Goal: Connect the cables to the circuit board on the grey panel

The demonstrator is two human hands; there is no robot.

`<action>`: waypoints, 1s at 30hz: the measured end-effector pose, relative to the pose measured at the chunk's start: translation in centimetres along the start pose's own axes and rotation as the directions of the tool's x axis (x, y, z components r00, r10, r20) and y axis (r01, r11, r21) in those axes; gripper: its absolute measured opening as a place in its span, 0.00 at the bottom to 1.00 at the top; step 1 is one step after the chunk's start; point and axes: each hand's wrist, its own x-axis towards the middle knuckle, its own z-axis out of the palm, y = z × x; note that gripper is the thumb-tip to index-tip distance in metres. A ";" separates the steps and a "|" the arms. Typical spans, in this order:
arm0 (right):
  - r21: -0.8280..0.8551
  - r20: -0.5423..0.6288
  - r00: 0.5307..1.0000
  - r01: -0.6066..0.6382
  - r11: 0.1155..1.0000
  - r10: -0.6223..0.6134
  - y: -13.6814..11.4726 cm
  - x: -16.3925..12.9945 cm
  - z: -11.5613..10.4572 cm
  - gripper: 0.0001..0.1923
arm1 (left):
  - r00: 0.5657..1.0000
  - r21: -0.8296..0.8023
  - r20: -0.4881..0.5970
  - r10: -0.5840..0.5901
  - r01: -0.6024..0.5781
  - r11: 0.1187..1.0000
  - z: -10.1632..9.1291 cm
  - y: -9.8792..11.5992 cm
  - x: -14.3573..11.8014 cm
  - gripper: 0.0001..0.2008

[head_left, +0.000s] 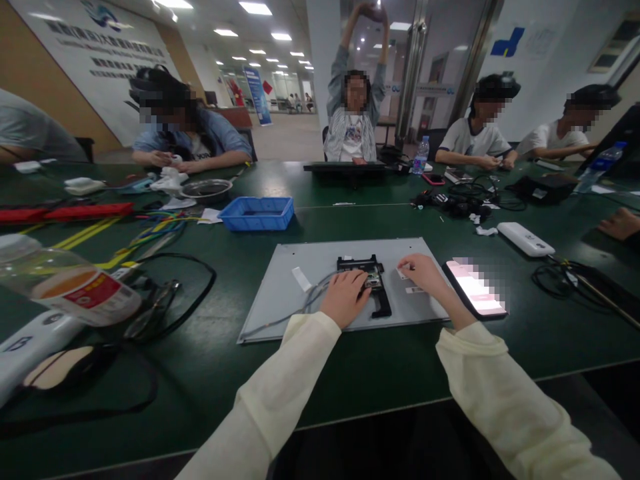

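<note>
A black plastic frame (383, 303) with a small circuit part in it lies on a light grey panel (270, 293). My left hand (345, 297) is on the frame's left side, fingers curled over the circuit part and thumb against it. Grey wires (303, 308) run from under this hand across the panel. Right of the frame, my right hand (423, 273) is closed in a pinch just over the panel; what the fingertips hold is too small to make out. A small printed label (414, 290) lies below it. A white strip (301, 279) is on the panel's left part.
A lit phone (475, 288) lies right of the panel, a white power bank (525, 239) beyond. Behind the panel stands a blue tray (257, 215). A bottle (75, 283), cables and a mouse (65, 367) crowd the left. Several people sit around the table.
</note>
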 end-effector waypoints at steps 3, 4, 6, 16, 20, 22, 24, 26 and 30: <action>0.089 0.046 0.999 -0.030 0.996 0.026 -0.2 0.2 -0.3 0.09 | 1.000 0.009 0.006 0.003 -0.003 1.000 0.0 0.0 0.0 0.19; 0.159 0.058 0.998 -0.037 0.987 0.029 -0.2 0.2 -0.3 0.09 | 1.000 0.013 0.007 0.005 -0.005 1.000 0.0 0.0 0.0 0.19; 0.349 0.084 0.996 -0.051 0.936 0.023 -0.3 0.1 0.0 0.12 | 1.000 0.018 0.005 0.011 -0.011 1.000 0.0 0.1 0.0 0.19; 0.558 0.234 0.971 -0.099 0.824 -0.042 -1.2 -1.3 0.8 0.11 | 0.999 0.013 -0.023 0.022 -0.022 1.000 0.0 0.2 0.1 0.18; 0.512 0.144 0.986 0.002 0.859 -0.088 -2.2 -1.6 0.8 0.11 | 0.997 0.038 -0.059 0.046 -0.044 0.998 -0.3 0.6 0.1 0.17; 0.497 0.080 0.986 0.086 0.864 -0.144 -2.5 -1.7 0.9 0.09 | 0.995 0.047 -0.064 0.071 -0.068 0.997 -0.5 0.8 0.1 0.17; 0.475 0.026 0.982 0.154 0.867 -0.188 -2.7 -1.8 1.1 0.08 | 0.992 0.048 -0.037 0.118 -0.117 0.992 -0.6 1.1 0.2 0.18; 0.450 0.001 0.979 0.181 0.875 -0.203 -2.8 -1.8 1.3 0.07 | 0.984 0.049 0.005 0.179 -0.179 0.983 -0.6 1.4 0.2 0.20; 0.408 -0.033 0.981 0.189 0.893 -0.192 -2.8 -1.9 1.5 0.07 | 0.973 0.069 0.042 0.226 -0.228 0.971 -0.4 1.6 0.3 0.20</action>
